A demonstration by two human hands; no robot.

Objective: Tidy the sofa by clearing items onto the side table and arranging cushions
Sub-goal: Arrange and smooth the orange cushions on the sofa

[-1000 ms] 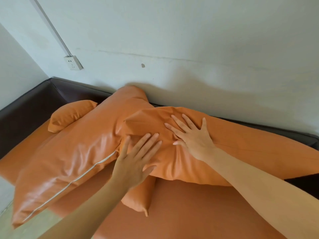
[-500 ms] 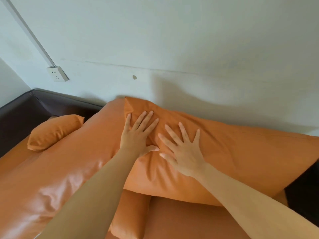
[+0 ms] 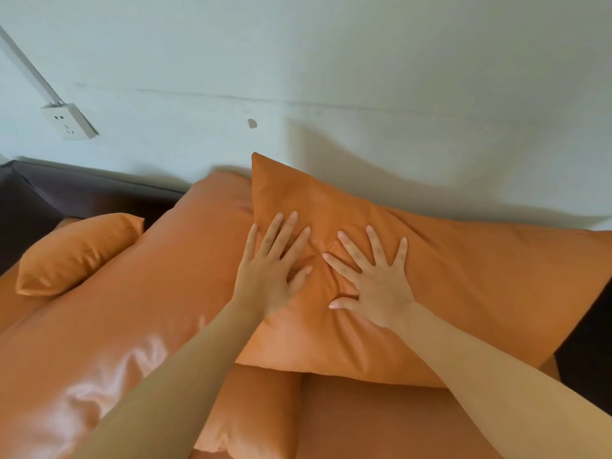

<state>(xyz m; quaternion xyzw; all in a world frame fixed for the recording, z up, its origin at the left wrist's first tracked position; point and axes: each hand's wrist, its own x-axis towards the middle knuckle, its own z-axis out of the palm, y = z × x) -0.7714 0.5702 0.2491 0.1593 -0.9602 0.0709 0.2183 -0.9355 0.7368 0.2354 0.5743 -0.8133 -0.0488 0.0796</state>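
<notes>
Orange cushion [image 3: 463,286] leans tilted against the wall.

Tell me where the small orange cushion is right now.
In the head view the small orange cushion lies far left on the sofa, against the dark sofa back, beside the large left cushion and away from both hands.
</notes>
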